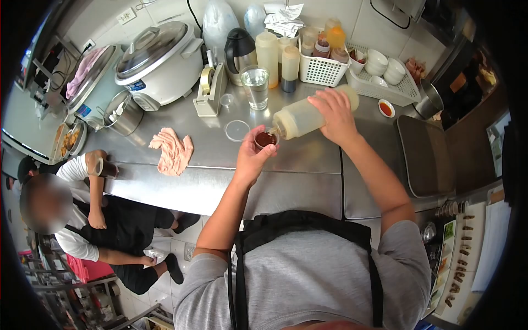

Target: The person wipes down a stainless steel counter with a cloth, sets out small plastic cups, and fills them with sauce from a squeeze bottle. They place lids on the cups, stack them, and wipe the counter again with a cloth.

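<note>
My left hand (254, 157) is closed around a small clear sauce cup (267, 139) with dark reddish-brown sauce in it. In my right hand (335, 114) is a translucent squeeze bottle (301, 118), tipped nearly flat with its nozzle at the cup's rim. Whether liquid is flowing cannot be made out. A clear round lid (237, 131) lies on the steel counter just left of the cup. Behind it stand a glass of water (256, 88) and a tape dispenser (211, 91).
Rice cookers (159, 60) stand at the back left, with a pink cloth (171, 151) before them. Squeeze bottles (289, 69), a white basket (324, 70) and a rack of bowls (379, 82) line the wall. A red-sauce dish (386, 108) is at right. A seated person (126, 220) is at left.
</note>
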`<state>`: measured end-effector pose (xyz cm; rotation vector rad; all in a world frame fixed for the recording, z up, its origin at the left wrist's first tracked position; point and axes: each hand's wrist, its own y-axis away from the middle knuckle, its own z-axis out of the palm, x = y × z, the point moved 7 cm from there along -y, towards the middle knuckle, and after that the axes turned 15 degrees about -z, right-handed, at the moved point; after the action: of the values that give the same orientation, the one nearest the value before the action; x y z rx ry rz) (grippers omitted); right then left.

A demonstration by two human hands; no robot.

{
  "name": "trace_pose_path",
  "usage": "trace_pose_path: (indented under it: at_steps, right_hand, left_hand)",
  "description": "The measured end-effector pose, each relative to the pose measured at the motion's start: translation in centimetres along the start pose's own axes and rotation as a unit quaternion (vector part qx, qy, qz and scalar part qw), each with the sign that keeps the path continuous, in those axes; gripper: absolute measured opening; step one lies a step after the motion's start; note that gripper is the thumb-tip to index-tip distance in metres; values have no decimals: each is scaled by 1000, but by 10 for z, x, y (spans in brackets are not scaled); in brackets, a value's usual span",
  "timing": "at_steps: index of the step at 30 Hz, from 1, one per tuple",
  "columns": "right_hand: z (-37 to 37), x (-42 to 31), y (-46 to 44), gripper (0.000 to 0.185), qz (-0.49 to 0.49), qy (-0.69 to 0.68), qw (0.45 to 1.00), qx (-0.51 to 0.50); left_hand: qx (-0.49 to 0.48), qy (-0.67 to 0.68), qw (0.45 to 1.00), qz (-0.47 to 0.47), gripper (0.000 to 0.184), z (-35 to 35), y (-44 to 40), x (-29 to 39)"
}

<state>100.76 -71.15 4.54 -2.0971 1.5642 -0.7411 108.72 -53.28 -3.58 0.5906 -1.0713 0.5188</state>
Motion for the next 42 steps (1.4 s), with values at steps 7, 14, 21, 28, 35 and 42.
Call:
trace_pose_path:
  at_steps: [7, 14, 21, 28, 35, 42]
  right_hand:
    - [63, 25, 40, 79, 288, -330, 890, 125]
    - [90, 37, 70, 81, 311, -366, 855, 197]
    - [33, -10, 43, 49, 197, -413, 862, 218]
    - [65, -78, -28, 52, 203, -769, 601, -78]
    - [38, -86, -41, 48, 142, -758, 632, -74]
    - [31, -56, -13, 36, 161, -689, 706, -30]
  left_hand:
    - [-2, 23, 1000, 13, 52, 0, 3, -2]
    - [14, 17, 999, 27, 53, 2, 5, -12]
    - [-12, 21, 999, 39, 54, 11, 2, -23]
    - [-99, 35, 993, 56, 58, 45, 3, -29]
    - [-77, -106, 985, 114, 61, 38, 5, -27]
    - [-106, 7, 994, 29, 51, 44, 6, -34]
